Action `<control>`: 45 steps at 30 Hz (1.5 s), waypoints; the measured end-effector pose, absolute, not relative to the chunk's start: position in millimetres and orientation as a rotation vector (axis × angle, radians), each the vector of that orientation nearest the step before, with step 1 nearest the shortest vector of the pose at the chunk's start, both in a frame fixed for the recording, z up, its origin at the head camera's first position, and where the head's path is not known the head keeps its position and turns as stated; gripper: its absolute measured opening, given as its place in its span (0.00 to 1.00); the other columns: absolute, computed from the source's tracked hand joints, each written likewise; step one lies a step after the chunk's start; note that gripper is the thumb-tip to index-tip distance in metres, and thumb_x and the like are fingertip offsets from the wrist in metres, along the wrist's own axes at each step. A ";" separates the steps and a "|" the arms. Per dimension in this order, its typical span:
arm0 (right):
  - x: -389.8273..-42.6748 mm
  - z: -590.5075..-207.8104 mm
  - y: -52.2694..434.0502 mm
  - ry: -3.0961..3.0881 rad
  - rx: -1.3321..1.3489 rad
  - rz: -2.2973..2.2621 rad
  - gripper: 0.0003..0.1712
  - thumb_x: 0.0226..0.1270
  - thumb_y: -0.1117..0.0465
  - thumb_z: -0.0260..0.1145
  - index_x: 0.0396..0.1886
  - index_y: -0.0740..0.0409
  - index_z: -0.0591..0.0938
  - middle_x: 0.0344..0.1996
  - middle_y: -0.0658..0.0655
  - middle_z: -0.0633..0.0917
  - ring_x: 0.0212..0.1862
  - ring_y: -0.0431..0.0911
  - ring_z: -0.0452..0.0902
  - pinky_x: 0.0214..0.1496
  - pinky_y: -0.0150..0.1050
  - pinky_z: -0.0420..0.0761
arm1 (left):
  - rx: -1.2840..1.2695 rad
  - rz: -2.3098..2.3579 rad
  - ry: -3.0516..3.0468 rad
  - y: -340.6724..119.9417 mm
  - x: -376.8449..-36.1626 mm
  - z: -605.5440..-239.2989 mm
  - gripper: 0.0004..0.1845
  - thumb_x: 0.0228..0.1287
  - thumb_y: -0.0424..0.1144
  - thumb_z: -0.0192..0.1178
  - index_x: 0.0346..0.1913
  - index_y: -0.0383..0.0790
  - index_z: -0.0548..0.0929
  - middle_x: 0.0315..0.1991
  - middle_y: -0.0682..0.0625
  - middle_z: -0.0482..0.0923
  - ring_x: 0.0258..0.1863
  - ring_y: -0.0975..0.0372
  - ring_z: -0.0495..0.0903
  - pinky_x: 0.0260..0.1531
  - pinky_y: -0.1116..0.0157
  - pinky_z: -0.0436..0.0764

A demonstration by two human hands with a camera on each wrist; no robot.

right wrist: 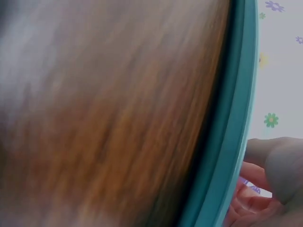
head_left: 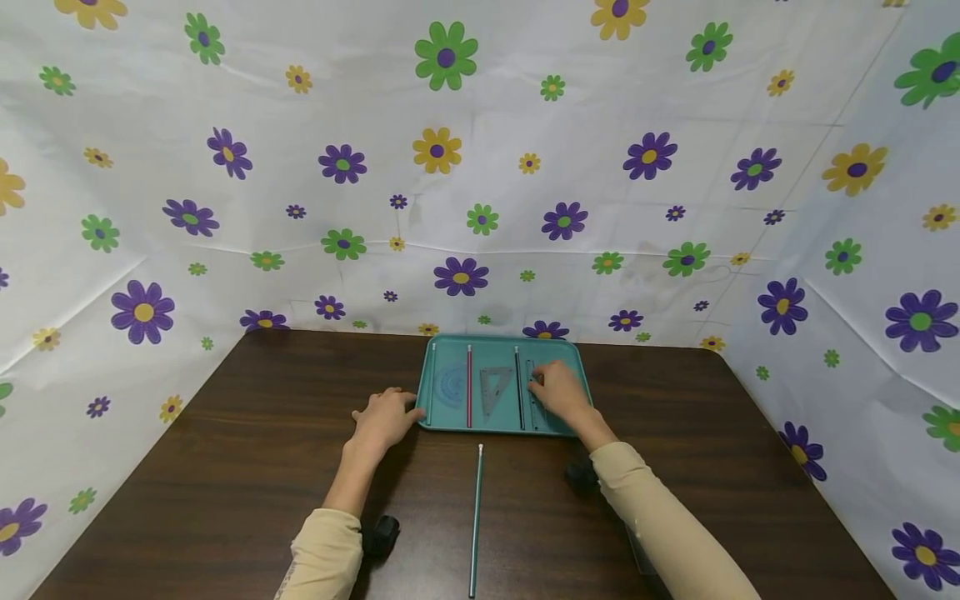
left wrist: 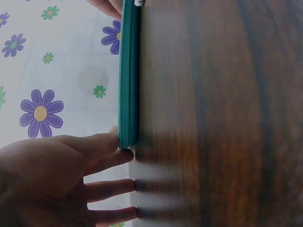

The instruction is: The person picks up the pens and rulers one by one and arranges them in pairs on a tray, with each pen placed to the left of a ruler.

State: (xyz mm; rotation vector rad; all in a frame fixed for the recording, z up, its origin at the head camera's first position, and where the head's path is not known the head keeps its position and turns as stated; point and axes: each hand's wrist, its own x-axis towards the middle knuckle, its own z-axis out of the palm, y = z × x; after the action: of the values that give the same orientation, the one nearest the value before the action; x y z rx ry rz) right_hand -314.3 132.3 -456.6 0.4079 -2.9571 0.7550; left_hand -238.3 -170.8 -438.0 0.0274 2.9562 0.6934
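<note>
A teal tray (head_left: pixel 501 340) lies at the far side of the table. My left hand (head_left: pixel 384 419) is at its front left corner, thumb against the rim and the other fingers extended and spread, as the left wrist view shows. Over the tray's right part, my right hand (head_left: pixel 561 390) pinches a clear ruler (head_left: pixel 533 408) between thumb and curled fingers; the tray rim (right wrist: pixel 232 127) partly hides them in the right wrist view. Left of the ruler lie a dark pencil (head_left: pixel 519 387), a clear set square (head_left: pixel 492 390), a red pencil (head_left: pixel 469 387), a protractor (head_left: pixel 452 386) and a green pencil (head_left: pixel 432 385).
On the brown wooden table (head_left: pixel 300 375), a long green pencil (head_left: pixel 476 521) lies in front of the tray, eraser end toward it. A clear flat piece (head_left: pixel 639 550) shows partly beneath my right sleeve. A flower-patterned sheet (head_left: pixel 495 183) stands behind and at the sides.
</note>
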 end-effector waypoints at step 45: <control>-238.7 -438.3 93.9 -2.972 0.628 0.827 0.25 0.67 0.56 0.69 0.62 0.58 0.79 0.28 0.48 0.82 0.24 0.39 0.73 0.23 0.35 0.72 | 0.027 0.691 2.952 -171.0 -239.1 -437.1 0.26 0.72 0.48 0.59 0.66 0.39 0.78 0.71 0.33 0.65 0.70 0.31 0.60 0.59 0.21 0.54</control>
State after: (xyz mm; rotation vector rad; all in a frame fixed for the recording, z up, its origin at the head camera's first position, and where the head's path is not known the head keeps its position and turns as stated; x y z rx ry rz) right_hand -238.7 93.9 -438.3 0.6275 -2.9724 0.8268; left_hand -239.1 -171.0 -437.1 0.0272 2.9523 0.6911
